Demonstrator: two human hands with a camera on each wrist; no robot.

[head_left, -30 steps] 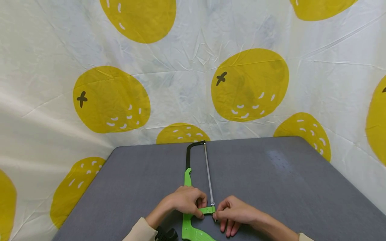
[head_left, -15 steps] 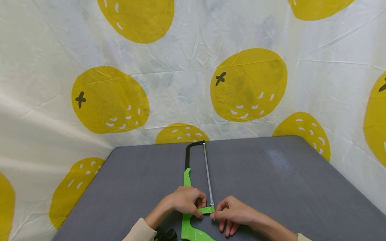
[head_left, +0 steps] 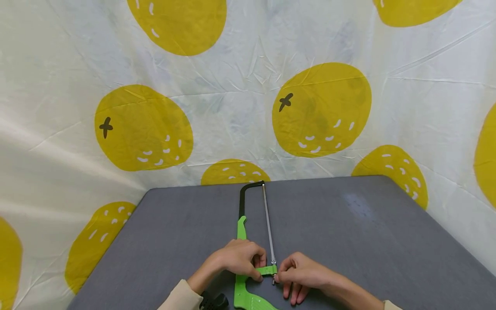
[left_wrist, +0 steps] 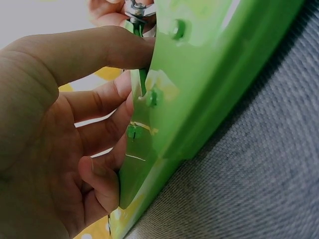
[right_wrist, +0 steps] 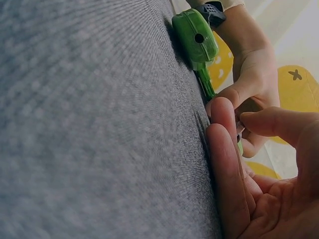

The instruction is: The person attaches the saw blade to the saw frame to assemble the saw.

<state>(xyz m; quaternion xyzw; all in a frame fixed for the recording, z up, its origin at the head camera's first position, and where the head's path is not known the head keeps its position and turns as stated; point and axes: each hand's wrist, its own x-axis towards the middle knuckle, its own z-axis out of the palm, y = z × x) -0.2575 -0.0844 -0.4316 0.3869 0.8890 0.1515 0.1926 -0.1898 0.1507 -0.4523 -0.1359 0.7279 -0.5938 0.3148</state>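
Note:
A hacksaw (head_left: 241, 292) with a green handle, black front frame and thin silver blade (head_left: 268, 224) lies on the grey surface, its far end pointing away. My left hand (head_left: 241, 258) grips the green frame near the handle, thumb on one side and fingers on the other, as the left wrist view shows. At the near end of the blade, my right hand (head_left: 304, 273) pinches the small metal wing nut (head_left: 274, 282) between thumb and index finger. Its other fingers rest low by the cloth. In the left wrist view the wing nut (left_wrist: 135, 10) shows just past my left thumb.
The grey padded tabletop (head_left: 329, 224) reaches back to a white curtain (head_left: 228, 125) printed with yellow fruit, which also hangs at both sides. A black device (head_left: 213, 301) sits at my left wrist, beside the saw handle.
My right thumb and fingertip shifted slightly left over the wing nut, then back right, and the nut shows at a different angle. My left hand and the hacksaw stay in place.

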